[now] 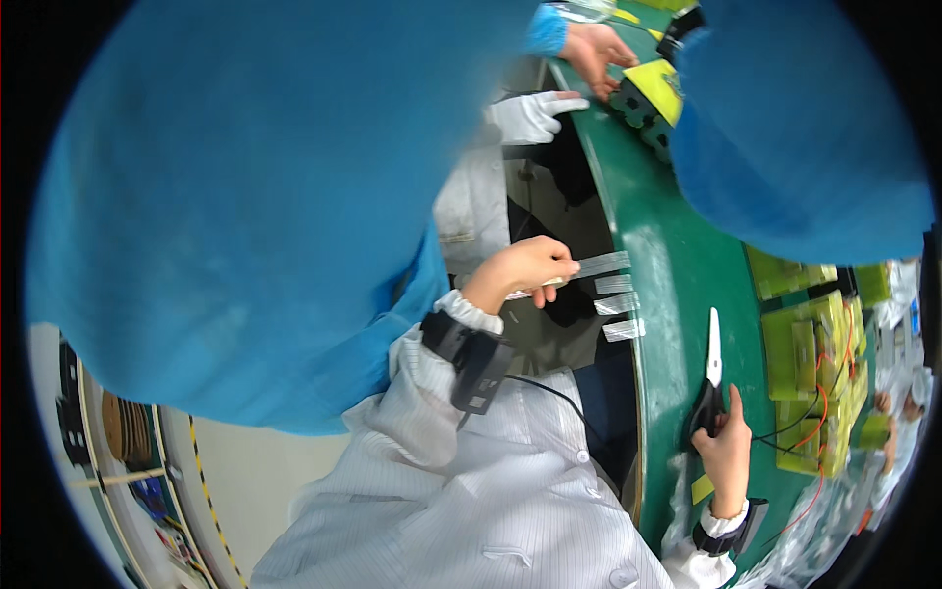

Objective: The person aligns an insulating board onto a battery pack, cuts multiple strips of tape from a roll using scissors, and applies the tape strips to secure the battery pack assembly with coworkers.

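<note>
My left hand (pixel 520 275) is curled narrow, fingertips pinched on a strip of clear tape (pixel 601 263) that hangs off the near edge of the green counter (pixel 677 285). The strip is short, flat and glossy, nearly see-through with a pale sheen. Just below it three more tape strips (pixel 618 306) of the same look stick out from the edge in a row, one under another, each apart from the next. Further right, my right hand (pixel 724 447) is closed around the black handles of a pair of scissors (pixel 710 378) lying on the counter, the pale blades pointing away from me and together. Beyond them sit yellow-green blocks (pixel 814 383) with red and black wires.
</note>
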The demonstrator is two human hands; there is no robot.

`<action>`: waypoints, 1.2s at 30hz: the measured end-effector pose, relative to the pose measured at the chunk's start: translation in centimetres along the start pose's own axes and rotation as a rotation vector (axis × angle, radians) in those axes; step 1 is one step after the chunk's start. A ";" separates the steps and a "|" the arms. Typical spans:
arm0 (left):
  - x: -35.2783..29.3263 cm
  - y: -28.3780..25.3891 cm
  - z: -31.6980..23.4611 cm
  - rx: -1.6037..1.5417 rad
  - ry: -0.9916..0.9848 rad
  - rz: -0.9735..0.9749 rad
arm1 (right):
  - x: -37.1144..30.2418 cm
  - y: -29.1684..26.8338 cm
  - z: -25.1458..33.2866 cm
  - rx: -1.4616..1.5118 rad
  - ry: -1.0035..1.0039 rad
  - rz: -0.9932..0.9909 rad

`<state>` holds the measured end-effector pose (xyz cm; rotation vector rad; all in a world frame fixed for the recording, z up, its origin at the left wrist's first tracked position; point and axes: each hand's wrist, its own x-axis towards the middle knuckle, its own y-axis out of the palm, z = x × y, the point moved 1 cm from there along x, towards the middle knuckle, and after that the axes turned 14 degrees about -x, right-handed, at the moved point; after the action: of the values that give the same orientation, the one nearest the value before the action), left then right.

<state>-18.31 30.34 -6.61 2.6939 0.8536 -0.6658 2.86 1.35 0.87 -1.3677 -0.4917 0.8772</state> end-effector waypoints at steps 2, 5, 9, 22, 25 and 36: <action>-0.3 0.1 -0.1 -0.008 0.032 -0.030 | 0.5 -0.4 0.3 0.286 0.076 0.041; -0.1 0.5 -0.1 0.053 0.042 -0.082 | 0.6 -0.5 -0.8 0.650 0.104 0.186; 0.3 0.7 -0.4 0.061 0.110 -0.074 | -2.2 -0.9 3.0 1.357 0.041 0.603; -1.1 0.9 -1.9 0.130 0.011 -0.078 | 0.7 3.4 11.3 0.969 -0.159 0.751; -0.7 0.6 -1.6 0.122 -0.006 -0.065 | 1.6 3.5 12.1 0.911 -0.173 0.701; 1.4 -0.8 0.7 0.117 0.162 0.021 | 2.8 4.2 12.7 0.798 -0.148 0.493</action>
<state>-18.02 31.47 -7.94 2.8899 0.8475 -0.5125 -6.10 11.38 -1.50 -0.6830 0.1156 1.3930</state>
